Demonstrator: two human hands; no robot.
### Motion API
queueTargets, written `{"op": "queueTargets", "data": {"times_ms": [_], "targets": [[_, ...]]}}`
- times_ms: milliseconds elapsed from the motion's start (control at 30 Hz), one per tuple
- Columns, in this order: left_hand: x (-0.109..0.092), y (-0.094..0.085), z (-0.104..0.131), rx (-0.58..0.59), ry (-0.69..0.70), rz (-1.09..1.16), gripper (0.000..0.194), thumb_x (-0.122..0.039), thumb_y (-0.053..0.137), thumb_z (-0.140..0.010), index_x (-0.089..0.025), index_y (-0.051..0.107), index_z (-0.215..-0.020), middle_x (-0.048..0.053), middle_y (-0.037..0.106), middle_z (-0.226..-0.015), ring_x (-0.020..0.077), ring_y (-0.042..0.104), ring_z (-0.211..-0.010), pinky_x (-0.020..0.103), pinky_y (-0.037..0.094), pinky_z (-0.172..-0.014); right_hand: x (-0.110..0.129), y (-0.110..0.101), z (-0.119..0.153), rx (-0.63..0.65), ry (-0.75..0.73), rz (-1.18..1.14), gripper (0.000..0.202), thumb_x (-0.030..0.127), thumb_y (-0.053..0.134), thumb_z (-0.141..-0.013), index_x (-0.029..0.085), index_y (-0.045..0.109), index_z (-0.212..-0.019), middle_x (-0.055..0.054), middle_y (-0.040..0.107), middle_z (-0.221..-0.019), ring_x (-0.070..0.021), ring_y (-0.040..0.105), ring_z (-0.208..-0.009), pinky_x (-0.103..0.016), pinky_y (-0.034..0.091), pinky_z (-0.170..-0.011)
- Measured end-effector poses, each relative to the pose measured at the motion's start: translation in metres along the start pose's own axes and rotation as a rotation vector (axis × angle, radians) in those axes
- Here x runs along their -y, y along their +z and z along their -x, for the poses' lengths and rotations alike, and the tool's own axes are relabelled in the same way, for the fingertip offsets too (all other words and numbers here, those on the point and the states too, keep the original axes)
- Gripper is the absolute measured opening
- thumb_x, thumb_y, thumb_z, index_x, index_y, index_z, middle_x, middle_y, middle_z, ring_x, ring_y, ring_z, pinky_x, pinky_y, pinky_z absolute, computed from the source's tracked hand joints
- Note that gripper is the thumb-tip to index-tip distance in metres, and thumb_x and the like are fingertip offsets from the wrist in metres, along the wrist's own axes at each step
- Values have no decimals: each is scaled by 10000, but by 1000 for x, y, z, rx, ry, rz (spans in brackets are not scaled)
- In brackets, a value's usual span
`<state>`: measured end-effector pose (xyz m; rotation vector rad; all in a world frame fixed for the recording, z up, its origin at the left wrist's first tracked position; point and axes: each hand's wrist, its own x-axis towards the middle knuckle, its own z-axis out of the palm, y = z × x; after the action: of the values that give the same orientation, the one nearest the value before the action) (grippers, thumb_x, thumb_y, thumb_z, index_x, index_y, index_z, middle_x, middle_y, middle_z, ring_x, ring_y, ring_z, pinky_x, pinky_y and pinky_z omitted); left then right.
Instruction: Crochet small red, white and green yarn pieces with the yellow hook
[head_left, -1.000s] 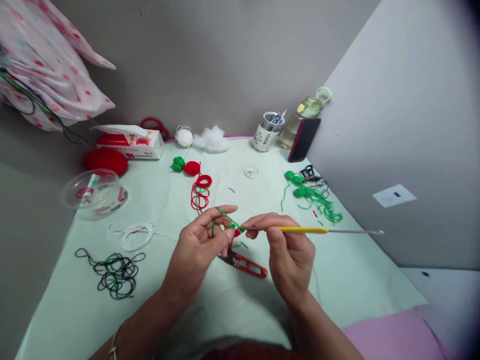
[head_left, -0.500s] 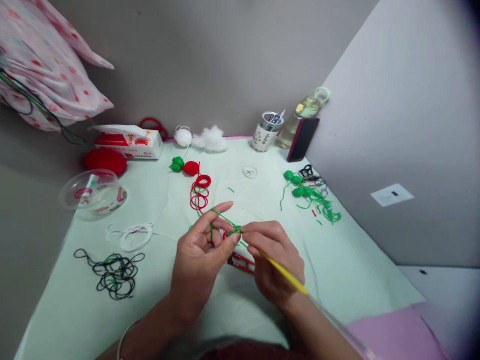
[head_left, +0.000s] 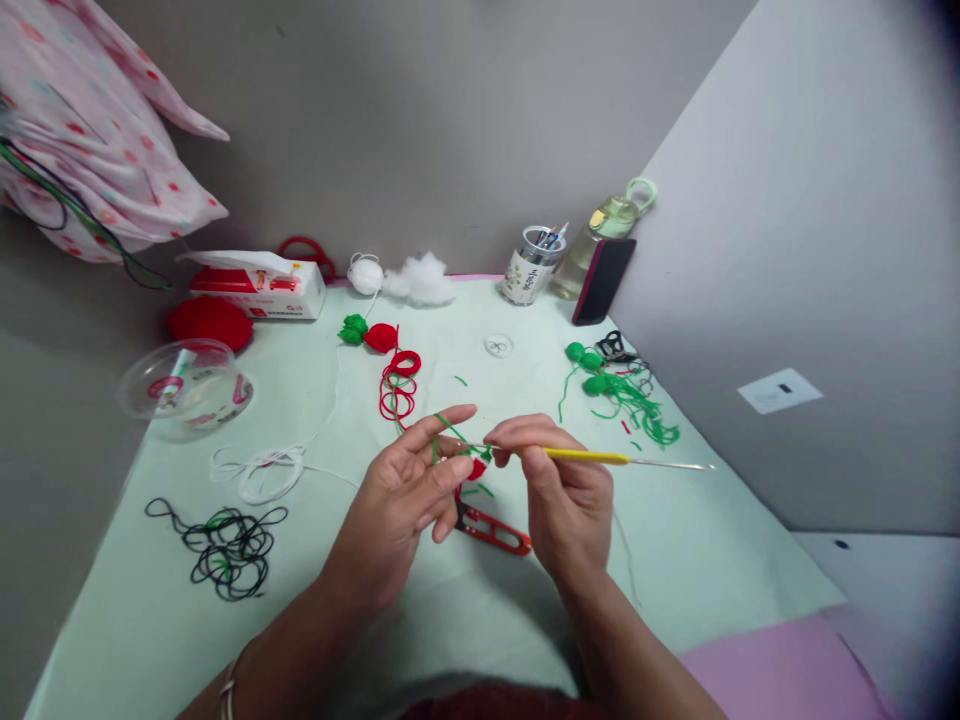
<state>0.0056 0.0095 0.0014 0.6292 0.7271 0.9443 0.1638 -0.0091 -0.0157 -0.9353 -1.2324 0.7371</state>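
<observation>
Between my thumb and fingers, my left hand (head_left: 409, 485) pinches a small crochet piece (head_left: 478, 467) in red, white and green. Green yarn (head_left: 450, 427) runs over the raised left index finger. My right hand (head_left: 566, 490) grips a crochet hook (head_left: 585, 456) by its yellow handle, lying nearly level; the hook's thin metal end reaches the green stitches, and its other metal end points right. Below the hands lie red-handled thread snips (head_left: 495, 530), partly behind my left fingers. Short green yarn scraps (head_left: 480, 490) lie close by.
Red yarn (head_left: 397, 385) and a green ball (head_left: 352, 329) lie beyond my left hand. Black cord (head_left: 232, 550), white yarn (head_left: 274, 470) and a clear tub (head_left: 199, 385) are at left. Green pieces (head_left: 630, 390), a phone (head_left: 604, 282), a pen tin (head_left: 531, 265) and a bottle (head_left: 592, 250) stand right.
My right hand has turned the hook from slanting down toward me to nearly level. The crochet piece's red and white part now shows, and more of the snips is uncovered.
</observation>
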Motion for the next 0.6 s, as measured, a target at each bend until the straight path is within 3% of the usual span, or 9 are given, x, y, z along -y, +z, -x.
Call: {"op": "queueTargets", "data": {"times_ms": [100, 400, 500, 600], "targets": [[2, 1, 1, -2, 12, -34, 395, -244, 840, -873, -210, 755, -1258, -112, 438, -593, 24, 259, -442, 145, 376, -432, -1, -1, 1, 8, 42, -46, 186, 280, 620, -1050, 256, 803, -1023, -46, 785, -961, -182, 711, -863, -336, 585, -747], [-1, 0, -1, -45, 37, -61, 430, -259, 864, -842, -210, 759, -1257, -49, 610, -800, -4, 277, -434, 149, 363, -400, -2, -5, 0, 27, 129, -184, 206, 311, 590, -1070, 238, 764, -988, -33, 785, -927, -152, 698, -796, -293, 587, -733], [0, 0, 0, -65, 82, -117, 390, -265, 857, -852, -232, 773, -1232, -27, 645, -889, -6, 355, -443, 155, 363, -406, 3, -4, 1, 32, 49, -70, 207, 269, 560, -1079, 239, 752, -1009, -36, 780, -927, -162, 697, -793, -314, 589, -726], [2, 2, 2, -128, 157, -217, 367, -261, 850, -857, -241, 776, -1216, -23, 658, -894, 13, 450, -462, 171, 378, -431, 8, -3, 3, 48, -129, 140, 217, 197, 535, -1072, 242, 746, -1054, -48, 783, -936, -187, 719, -813, -345, 599, -716]]}}
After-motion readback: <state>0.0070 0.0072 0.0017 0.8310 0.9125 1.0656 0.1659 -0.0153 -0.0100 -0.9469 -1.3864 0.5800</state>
